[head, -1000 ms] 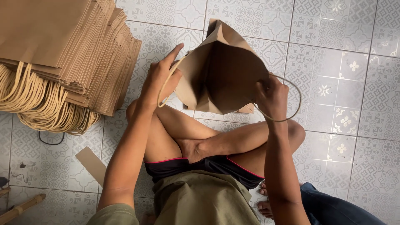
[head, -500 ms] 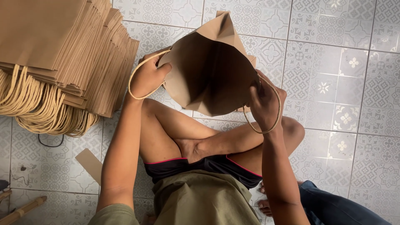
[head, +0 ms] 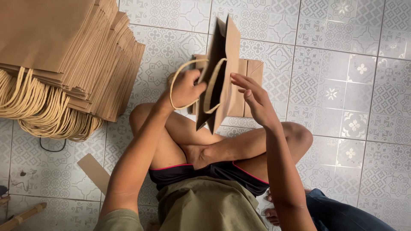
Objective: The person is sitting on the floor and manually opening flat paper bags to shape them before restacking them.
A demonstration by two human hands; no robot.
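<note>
Bag [head: 227, 72], upright, edge-on between our hands.
Left hand [head: 185, 89] pinches its handles [head: 192, 83]; right hand [head: 252, 100], fingers spread, hovers just right.

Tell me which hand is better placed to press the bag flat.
Probably the right hand: it is open, flat against the bag side. The left hand is busy gripping the handles.

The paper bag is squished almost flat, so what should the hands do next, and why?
Probably press it fully flat: the paper bag is nearly closed, the left hand grips its handles, the right hand is open beside it, and flat bags lie stacked nearby.
</note>
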